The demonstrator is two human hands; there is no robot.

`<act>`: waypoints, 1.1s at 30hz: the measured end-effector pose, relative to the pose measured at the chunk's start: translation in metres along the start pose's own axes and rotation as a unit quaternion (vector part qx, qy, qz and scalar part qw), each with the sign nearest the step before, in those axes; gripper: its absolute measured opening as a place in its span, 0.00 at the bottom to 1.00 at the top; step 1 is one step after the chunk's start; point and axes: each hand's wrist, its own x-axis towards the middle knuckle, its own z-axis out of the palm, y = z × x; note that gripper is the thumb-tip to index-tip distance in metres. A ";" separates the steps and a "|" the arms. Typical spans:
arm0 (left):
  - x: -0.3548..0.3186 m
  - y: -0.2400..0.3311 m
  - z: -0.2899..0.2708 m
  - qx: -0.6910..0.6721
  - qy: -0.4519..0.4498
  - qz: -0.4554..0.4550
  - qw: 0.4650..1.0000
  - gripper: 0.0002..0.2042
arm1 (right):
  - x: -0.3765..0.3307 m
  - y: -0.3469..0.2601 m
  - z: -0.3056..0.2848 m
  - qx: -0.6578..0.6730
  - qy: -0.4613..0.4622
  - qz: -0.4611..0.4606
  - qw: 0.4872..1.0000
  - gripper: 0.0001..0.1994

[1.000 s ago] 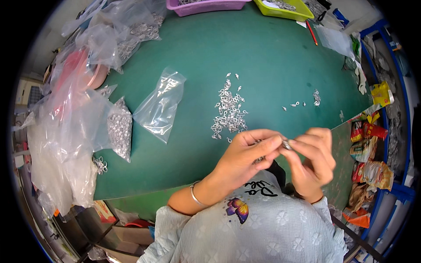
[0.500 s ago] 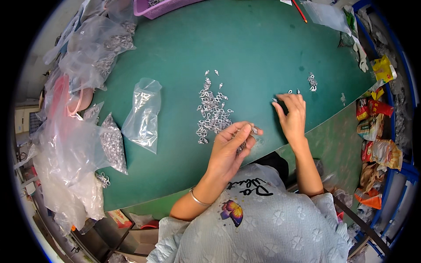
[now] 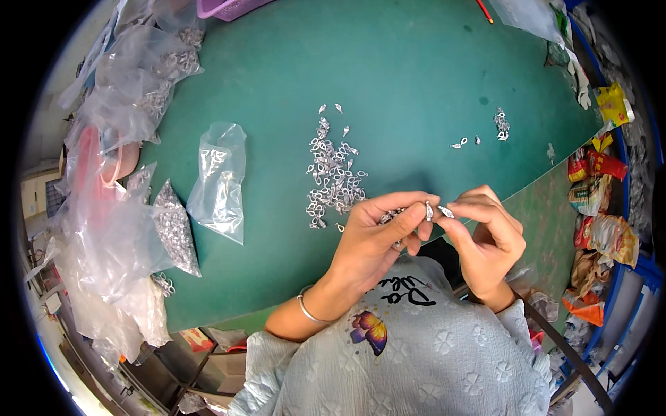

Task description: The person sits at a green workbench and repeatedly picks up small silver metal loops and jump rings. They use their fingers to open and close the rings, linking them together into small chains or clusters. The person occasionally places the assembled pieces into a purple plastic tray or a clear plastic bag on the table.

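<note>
Just right of the frame's middle, below centre, your left hand [image 3: 378, 232] pinches one small silvery metal piece [image 3: 429, 211] between thumb and forefinger, with the piece standing nearly upright. More silvery pieces [image 3: 391, 216] show behind that thumb, gathered in your curled fingers; how many, you cannot tell from this view. Beside it, to the right, your right hand [image 3: 489, 239] has thumb and forefinger closed on a second metal piece [image 3: 446, 211], which lies tilted. The two pinched pieces are near each other, and whether they touch is too small to tell.

Under both hands spreads the green tabletop [image 3: 277, 270]. Near the frame's centre, up and left of your left hand, lies a loose heap of silvery pieces [image 3: 334, 173]. Right of centre, above your right hand, a few stray pieces [image 3: 458, 143] lie near a small tight cluster [image 3: 501, 125].

Left of the heap, a clear plastic bag [image 3: 218, 187] lies flat. Further left rests a bag filled with silvery pieces [image 3: 175, 230], near a pink container [image 3: 128, 159]. You have a purple basket [image 3: 229, 8] at the top edge, left of centre, and a red pencil [image 3: 485, 10] at the upper right.
</note>
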 end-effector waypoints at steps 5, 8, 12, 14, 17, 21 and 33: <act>-0.006 0.007 0.001 0.017 -0.039 -0.022 0.999 0.11 | 0.000 -0.016 -0.005 -0.007 -0.025 -0.030 0.999 0.11; -0.010 0.008 0.000 0.017 -0.049 -0.026 0.998 0.11 | 0.000 -0.022 -0.006 -0.015 -0.037 -0.039 0.998 0.11; -0.013 0.006 0.000 -0.007 -0.059 -0.024 0.998 0.10 | -0.003 -0.026 -0.005 -0.011 -0.032 -0.042 0.999 0.11; -0.015 0.007 0.001 -0.023 -0.082 -0.028 0.996 0.10 | -0.006 -0.025 -0.003 0.008 -0.017 -0.034 0.999 0.11; -0.019 0.008 0.005 -0.013 -0.070 -0.031 0.997 0.10 | -0.006 -0.027 -0.001 0.021 -0.009 -0.027 0.999 0.10; -0.022 0.007 0.006 -0.017 -0.080 -0.022 0.996 0.10 | -0.008 -0.030 -0.001 0.032 -0.009 -0.025 0.999 0.09; -0.029 -0.001 0.010 -0.023 -0.075 -0.008 0.997 0.09 | -0.016 -0.029 -0.003 0.204 -0.027 0.080 0.975 0.03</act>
